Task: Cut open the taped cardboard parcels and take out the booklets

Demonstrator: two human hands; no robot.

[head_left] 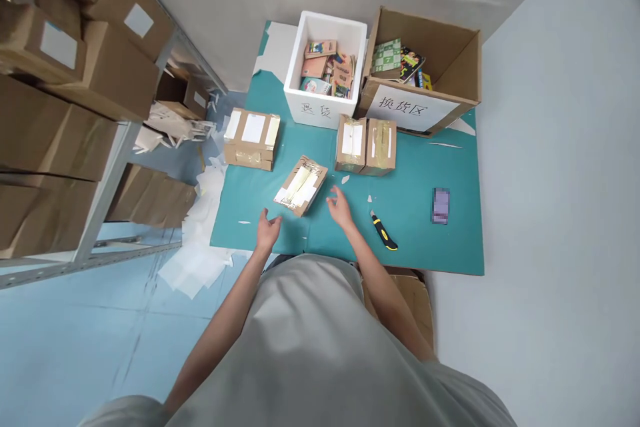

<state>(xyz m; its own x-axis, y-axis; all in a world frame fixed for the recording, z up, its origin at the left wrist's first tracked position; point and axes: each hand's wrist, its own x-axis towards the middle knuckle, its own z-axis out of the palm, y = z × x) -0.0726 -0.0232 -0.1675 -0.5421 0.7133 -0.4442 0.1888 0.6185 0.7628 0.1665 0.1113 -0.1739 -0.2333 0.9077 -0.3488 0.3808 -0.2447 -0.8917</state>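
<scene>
A small cardboard box (301, 185) with a white label and clear tape sits at a slant on the green tabletop (415, 180). Just below its near left corner, my left hand (269, 231) is open, thumb and fingers apart. To the right of the box, my right hand (340, 207) is also open, fingers spread and apart from the cardboard. Neither hand holds anything. A black and yellow utility knife (384, 231) lies to the right of my right hand, its tip pointing away from me.
Taped boxes stand at left (251, 139) and centre (366, 145). Behind them are a white foam bin (325, 115) and a large carton (420, 113), both containing books. A phone (441, 206) lies at right. Shelves of cartons (100, 67) flank the table's left; paper sheets (195, 267) litter the floor.
</scene>
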